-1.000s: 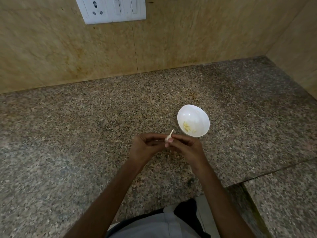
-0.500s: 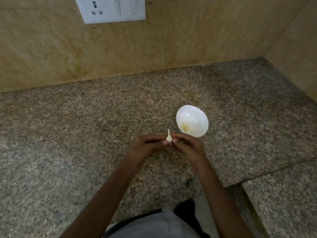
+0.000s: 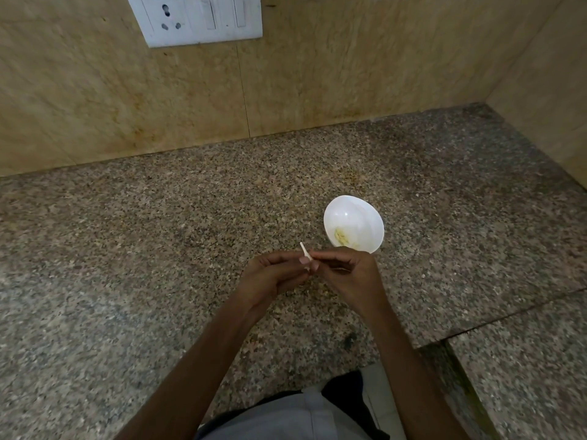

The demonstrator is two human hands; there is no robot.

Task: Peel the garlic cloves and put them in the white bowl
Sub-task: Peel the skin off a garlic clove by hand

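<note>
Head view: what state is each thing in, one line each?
garlic clove: pinched between both hands, thin tip sticking up.
white bowl: upright on the counter, yellowish bits inside.
left hand: pinches the clove.
right hand: pinches the clove.
wall socket: nothing plugged in.

The left hand and the right hand are meeting above the speckled worktop, pinching a garlic clove between their fingertips, its thin pale tip poking up and leftward. The white bowl is sitting just beyond the right hand, holding yellowish bits. A switch plate is hanging on the wall.
</note>
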